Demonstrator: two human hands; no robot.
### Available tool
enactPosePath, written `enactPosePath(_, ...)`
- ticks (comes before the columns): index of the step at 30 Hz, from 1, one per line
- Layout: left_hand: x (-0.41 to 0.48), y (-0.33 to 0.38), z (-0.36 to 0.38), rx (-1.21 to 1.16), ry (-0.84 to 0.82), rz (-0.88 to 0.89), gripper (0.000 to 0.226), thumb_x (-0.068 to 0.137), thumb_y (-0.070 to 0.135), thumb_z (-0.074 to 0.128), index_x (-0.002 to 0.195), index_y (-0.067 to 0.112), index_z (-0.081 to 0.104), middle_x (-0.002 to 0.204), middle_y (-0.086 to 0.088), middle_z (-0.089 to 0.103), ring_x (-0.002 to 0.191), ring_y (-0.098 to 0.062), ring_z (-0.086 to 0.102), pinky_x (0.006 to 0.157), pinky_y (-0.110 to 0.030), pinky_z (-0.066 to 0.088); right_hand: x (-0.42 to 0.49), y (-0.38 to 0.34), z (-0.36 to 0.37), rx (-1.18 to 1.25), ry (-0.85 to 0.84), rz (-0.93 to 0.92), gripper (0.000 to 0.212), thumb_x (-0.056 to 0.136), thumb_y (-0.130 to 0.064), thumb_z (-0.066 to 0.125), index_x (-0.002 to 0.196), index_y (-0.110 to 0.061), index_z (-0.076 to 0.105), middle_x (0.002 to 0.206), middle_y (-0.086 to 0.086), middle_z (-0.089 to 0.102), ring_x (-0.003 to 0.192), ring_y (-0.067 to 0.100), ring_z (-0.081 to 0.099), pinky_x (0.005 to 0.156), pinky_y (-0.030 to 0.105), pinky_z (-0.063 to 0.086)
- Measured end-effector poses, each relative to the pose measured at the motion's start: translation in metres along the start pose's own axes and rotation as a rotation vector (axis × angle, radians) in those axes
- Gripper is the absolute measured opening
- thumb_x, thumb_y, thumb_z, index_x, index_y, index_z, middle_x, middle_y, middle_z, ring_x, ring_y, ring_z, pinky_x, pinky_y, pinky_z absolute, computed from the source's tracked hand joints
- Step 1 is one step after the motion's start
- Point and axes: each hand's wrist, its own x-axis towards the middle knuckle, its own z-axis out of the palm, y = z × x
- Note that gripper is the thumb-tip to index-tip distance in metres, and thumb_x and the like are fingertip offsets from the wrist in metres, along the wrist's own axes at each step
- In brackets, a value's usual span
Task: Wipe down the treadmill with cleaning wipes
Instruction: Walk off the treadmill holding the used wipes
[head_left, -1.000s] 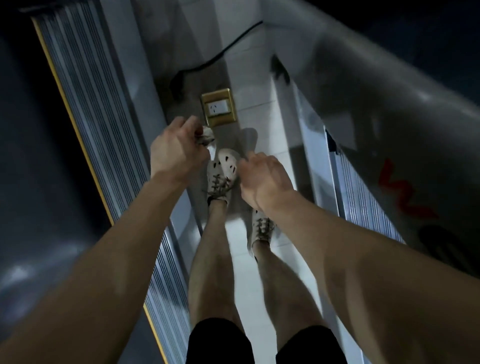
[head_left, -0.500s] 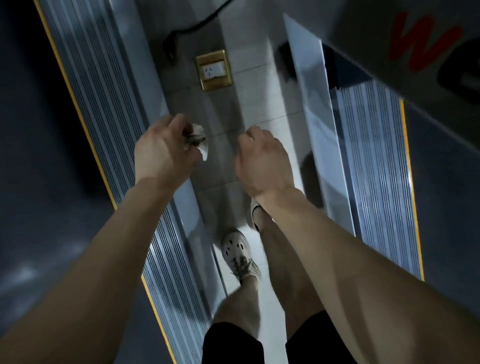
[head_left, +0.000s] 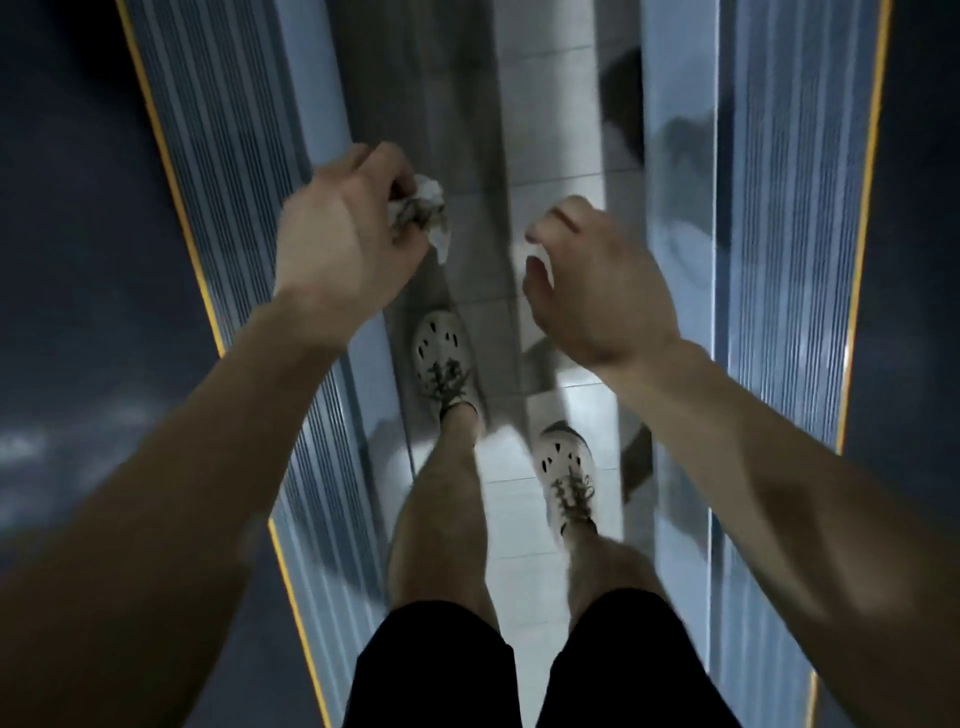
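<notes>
Reaching forward, the left hand (head_left: 343, 244) grips a crumpled white cleaning wipe (head_left: 421, 213) in curled fingers, just beside the grey ribbed treadmill rail (head_left: 223, 156); the right hand (head_left: 597, 291) hangs loosely curled, holding nothing.

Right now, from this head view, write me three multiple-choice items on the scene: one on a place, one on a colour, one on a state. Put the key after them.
1. Where is the wipe?
A. on the floor
B. in the left hand
C. tucked into the shorts

2. What colour is the stripe that runs along the left treadmill?
A. red
B. yellow
C. green

3. What state is the wipe in?
A. spread flat
B. neatly folded
C. crumpled into a wad

Key:
1 B: the left hand's fingers pinch it in the air.
2 B: the thin line there is plainly yellow.
3 C: it shows as a bunched, wrinkled lump.
</notes>
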Motion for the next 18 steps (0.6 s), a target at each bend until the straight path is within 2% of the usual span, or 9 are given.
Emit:
enactPosePath(5, -0.074, 0.025, 0.047, -0.042, 0.039, -0.078, 0.03, 0.088, 0.029, 0.071, 0.115, 0.018, 0.064, 0.114, -0.005, 0.067, 0.098, -0.03, 0.067, 0.08, -0.052, 0.059, -0.057, 0.005, 0.017, -0.04, -0.091, -0.093, 0.021, 0.099, -0.02, 0.054, 0.107, -0.003, 0.065, 0.113, 0.018, 0.062, 0.095, 0.038, 0.061, 0.074, 0.045, 0.051)
enactPosePath(9, -0.139, 0.038, 0.074, -0.094, 0.074, -0.167, 0.028, 0.087, 0.033, 0.066, 0.113, 0.02, 0.064, 0.112, -0.002, 0.066, 0.093, -0.027, 0.068, 0.079, -0.049, 0.061, -0.095, -0.004, 0.034, -0.109, -0.102, -0.209, 0.024, 0.101, -0.024, 0.054, 0.112, -0.006, 0.066, 0.116, 0.014, 0.061, 0.098, 0.033, 0.062, 0.07, 0.038, 0.042)
enactPosePath(11, -0.175, 0.04, 0.085, -0.116, 0.107, -0.194, 0.028, 0.085, 0.033, 0.066, 0.109, 0.019, 0.065, 0.108, -0.003, 0.068, 0.088, -0.028, 0.067, 0.074, -0.048, 0.06, -0.116, -0.013, 0.042, -0.11, -0.106, -0.25, 0.026, 0.101, -0.024, 0.055, 0.117, -0.007, 0.067, 0.117, 0.012, 0.062, 0.099, 0.031, 0.064, 0.07, 0.039, 0.048)
enactPosePath(13, -0.213, 0.038, 0.097, -0.13, 0.134, -0.21, 0.028, 0.082, 0.031, 0.067, 0.107, 0.017, 0.067, 0.104, -0.005, 0.069, 0.085, -0.03, 0.066, 0.07, -0.048, 0.059, -0.139, -0.023, 0.052, -0.103, -0.125, -0.278, 0.029, 0.102, -0.025, 0.055, 0.122, -0.008, 0.067, 0.12, 0.012, 0.062, 0.101, 0.032, 0.064, 0.077, 0.045, 0.056)
enactPosePath(18, -0.296, 0.032, 0.127, -0.105, 0.137, -0.276, 0.026, 0.088, 0.034, 0.063, 0.108, 0.019, 0.069, 0.109, -0.004, 0.07, 0.087, -0.03, 0.069, 0.073, -0.049, 0.061, -0.198, -0.048, 0.077, -0.109, -0.131, -0.368, 0.027, 0.101, -0.024, 0.057, 0.12, -0.009, 0.068, 0.119, 0.012, 0.063, 0.099, 0.034, 0.065, 0.084, 0.049, 0.057)
